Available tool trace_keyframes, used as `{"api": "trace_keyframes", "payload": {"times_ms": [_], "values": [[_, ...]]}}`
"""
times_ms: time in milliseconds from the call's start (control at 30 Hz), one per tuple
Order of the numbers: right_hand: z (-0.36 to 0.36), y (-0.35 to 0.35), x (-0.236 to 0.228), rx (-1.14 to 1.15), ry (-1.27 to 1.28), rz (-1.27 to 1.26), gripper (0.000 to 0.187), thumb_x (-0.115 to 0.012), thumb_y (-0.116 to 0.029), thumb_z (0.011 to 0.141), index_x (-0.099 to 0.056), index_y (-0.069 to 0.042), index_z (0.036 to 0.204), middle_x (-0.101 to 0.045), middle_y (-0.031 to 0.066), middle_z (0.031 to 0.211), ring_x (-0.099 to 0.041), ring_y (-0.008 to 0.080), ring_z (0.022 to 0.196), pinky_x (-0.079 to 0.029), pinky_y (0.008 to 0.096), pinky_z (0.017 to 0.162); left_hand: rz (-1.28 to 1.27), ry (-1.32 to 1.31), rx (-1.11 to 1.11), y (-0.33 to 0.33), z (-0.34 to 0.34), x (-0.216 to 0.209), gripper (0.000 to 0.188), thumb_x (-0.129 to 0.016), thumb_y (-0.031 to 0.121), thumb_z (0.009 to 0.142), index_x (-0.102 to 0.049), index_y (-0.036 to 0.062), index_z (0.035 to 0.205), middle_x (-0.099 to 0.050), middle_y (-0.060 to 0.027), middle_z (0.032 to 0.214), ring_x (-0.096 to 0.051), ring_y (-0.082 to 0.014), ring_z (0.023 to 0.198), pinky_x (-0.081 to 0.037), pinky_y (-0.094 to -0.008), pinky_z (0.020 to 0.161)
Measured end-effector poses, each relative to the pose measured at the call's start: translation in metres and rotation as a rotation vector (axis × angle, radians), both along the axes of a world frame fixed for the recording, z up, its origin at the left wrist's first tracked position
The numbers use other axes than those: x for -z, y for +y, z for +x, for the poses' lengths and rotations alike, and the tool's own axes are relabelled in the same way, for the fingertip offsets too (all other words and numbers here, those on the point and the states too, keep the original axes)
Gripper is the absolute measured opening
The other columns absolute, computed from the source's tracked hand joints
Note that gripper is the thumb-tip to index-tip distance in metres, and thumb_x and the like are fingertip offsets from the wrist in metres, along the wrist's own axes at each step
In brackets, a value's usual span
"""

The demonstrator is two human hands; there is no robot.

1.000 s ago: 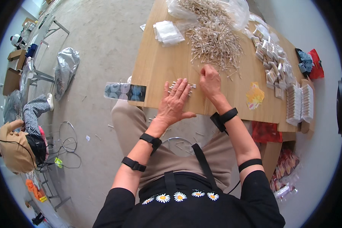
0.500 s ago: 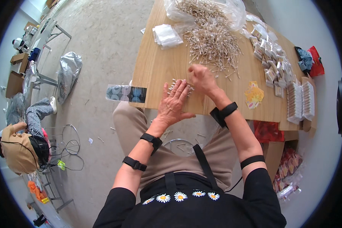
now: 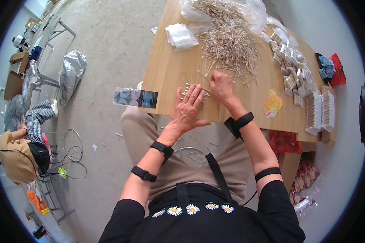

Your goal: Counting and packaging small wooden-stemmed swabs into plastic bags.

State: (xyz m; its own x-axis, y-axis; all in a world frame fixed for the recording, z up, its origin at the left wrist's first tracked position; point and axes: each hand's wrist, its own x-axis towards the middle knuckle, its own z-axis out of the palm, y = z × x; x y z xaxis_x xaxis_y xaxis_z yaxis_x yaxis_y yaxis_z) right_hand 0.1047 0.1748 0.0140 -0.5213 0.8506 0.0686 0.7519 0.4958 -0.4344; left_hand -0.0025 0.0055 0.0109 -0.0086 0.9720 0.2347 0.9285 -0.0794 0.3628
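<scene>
My left hand lies flat with fingers stretched over a small row of cotton swabs near the table's front edge. White tips of these swabs show past its fingertips. Just right of it, my right hand is closed, its fingers curled together close to the tabletop. Whatever it may hold is hidden by the fingers. Beyond both hands spreads a large loose heap of cotton swabs, with a few strays close to my right knuckles.
Clear plastic bags lie at the table's far left. To the right are yellow cards, packed swab bundles and a carton of white packs. A dark patterned sheet overhangs the left corner. Another person sits far left.
My right hand has shifted slightly right and toward me, still closed. My left hand stays flat on the swabs, almost unmoved. The view has shifted a little.
</scene>
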Motion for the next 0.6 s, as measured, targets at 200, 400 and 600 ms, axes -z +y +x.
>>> {"api": "trace_keyframes", "payload": {"times_ms": [200, 400, 600], "values": [[0.009, -0.029, -0.009, -0.202, 0.024, 0.08, 0.006, -0.062, -0.009, 0.082, -0.062, -0.006, 0.087, -0.063, 0.0172, 0.093, -0.067, 0.0404, 0.082, -0.055, 0.0484, 0.07, 0.013, 0.005, -0.001, 0.001, 0.002, 0.001, 0.111, -0.081, 0.062, 0.059, -0.04, 0.0079, 0.146, -0.033, -0.0103, 0.156, -0.026, -0.027, 0.148, -0.012, -0.0609, 0.118], [0.01, -0.024, -0.015, -0.208, 0.091, 0.026, 0.006, -0.061, -0.011, 0.084, -0.064, -0.005, 0.087, -0.064, 0.018, 0.093, -0.066, 0.0403, 0.083, -0.054, 0.0486, 0.075, -0.049, 0.028, 0.006, 0.0, 0.001, -0.004, 0.116, -0.08, 0.065, 0.056, -0.04, 0.0037, 0.146, -0.032, -0.0111, 0.157, -0.024, -0.0269, 0.148, -0.006, -0.0684, 0.115], [-0.022, -0.014, -0.014, 0.022, 0.073, 0.008, 0.008, -0.061, -0.01, 0.081, -0.066, -0.004, 0.084, -0.066, 0.0188, 0.09, -0.066, 0.0389, 0.087, -0.053, 0.0455, 0.078, 0.017, 0.016, 0.008, 0.008, -0.001, -0.003, 0.118, -0.072, 0.072, 0.061, -0.037, 0.0, 0.148, -0.032, -0.0144, 0.156, -0.022, -0.0285, 0.149, -0.004, -0.0631, 0.117]]}}
